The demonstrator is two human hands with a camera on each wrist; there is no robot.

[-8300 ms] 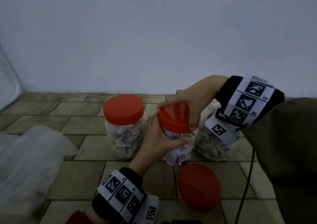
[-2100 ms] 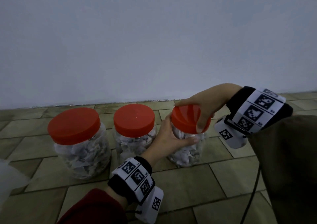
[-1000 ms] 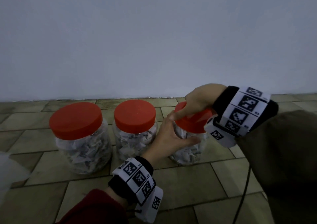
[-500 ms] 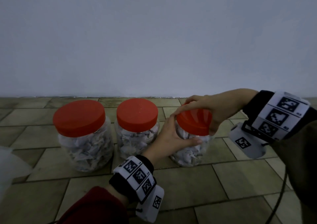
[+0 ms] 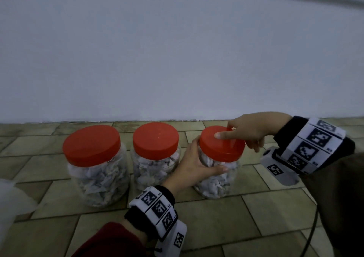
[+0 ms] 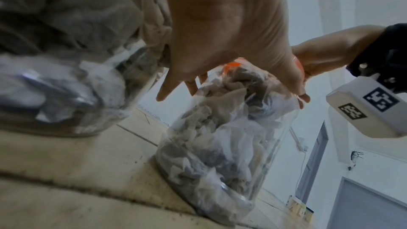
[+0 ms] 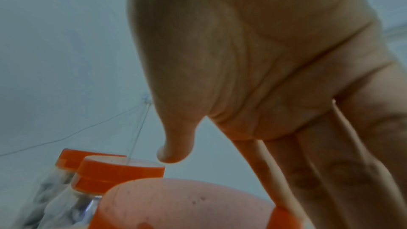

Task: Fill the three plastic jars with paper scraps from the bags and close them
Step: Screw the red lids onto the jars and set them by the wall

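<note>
A: Tiled floor (image 5: 266,207) below a pale wall (image 5: 177,50) carries 3 plastic jars in a row, each packed with paper scraps and each wearing a red lid. The left jar (image 5: 100,178) and the middle jar (image 5: 155,170) stand untouched.

B: And the right jar (image 5: 216,180)?

A: The left hand (image 5: 194,168) wraps its body, thumb across the front. Half a second ago the right hand (image 5: 250,130) clasped the right lid (image 5: 222,144) from above; now its grip has loosened, the thumb resting flat on top and the fingers (image 5: 254,144) hanging relaxed past the far edge.

B: Meaning?

A: Judging from that, the last lid looks screwed home and the task is all but done; only letting go remains.

B: What does each camera add?

A: The left wrist view shows the scraps pressed against the clear wall down to the jar's base, and the left fingers (image 6: 193,84) curled round its shoulder. The right wrist view shows the right thumb (image 7: 174,145) held clear above the lid from that angle, so contact is hard to settle. A pale bag edge (image 5: 11,207) shows only in the head view, at far left.
</note>
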